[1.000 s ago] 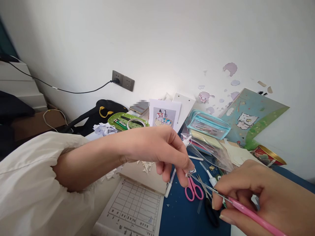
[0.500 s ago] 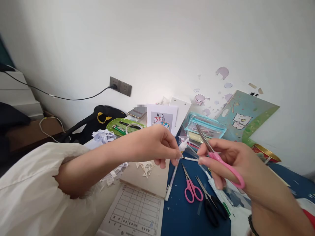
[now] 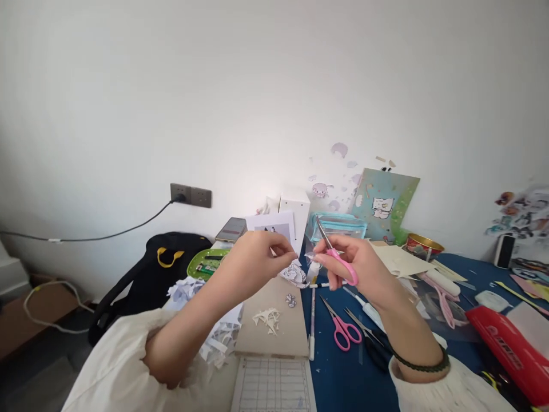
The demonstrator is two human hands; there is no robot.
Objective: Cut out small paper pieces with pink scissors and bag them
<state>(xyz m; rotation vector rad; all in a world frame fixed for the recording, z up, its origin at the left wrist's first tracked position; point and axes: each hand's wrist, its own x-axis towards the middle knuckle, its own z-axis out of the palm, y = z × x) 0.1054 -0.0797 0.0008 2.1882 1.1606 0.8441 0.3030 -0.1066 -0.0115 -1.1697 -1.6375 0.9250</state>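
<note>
Head view: the right hand (image 3: 358,260) grasps a pair of pink-handled scissors (image 3: 347,269), blades pointing up and towards the left, and a small pale scrap (image 3: 309,256) shows by its fingertips. The left hand (image 3: 257,254) is raised just across from it, thumb and forefinger drawn together (whether anything is pinched there is too small to tell). Just beyond those fingertips is a white cutout (image 3: 294,274) with a line drawing. Below the hands, a beige board (image 3: 253,340) bears a heap of paper bits (image 3: 268,319) and a little printed shape (image 3: 290,300), while a gridded sheet (image 3: 274,386) shows at its near edge. Along the board's right side lies a white pen (image 3: 312,329); right of that, on the blue tabletop (image 3: 338,386), a second pink pair (image 3: 343,333) rests near black-handled scissors (image 3: 376,350). Over to the left, crumpled paper (image 3: 183,290) is beside a green tray (image 3: 193,268), and a red packet (image 3: 506,355) lies at the far right
</note>
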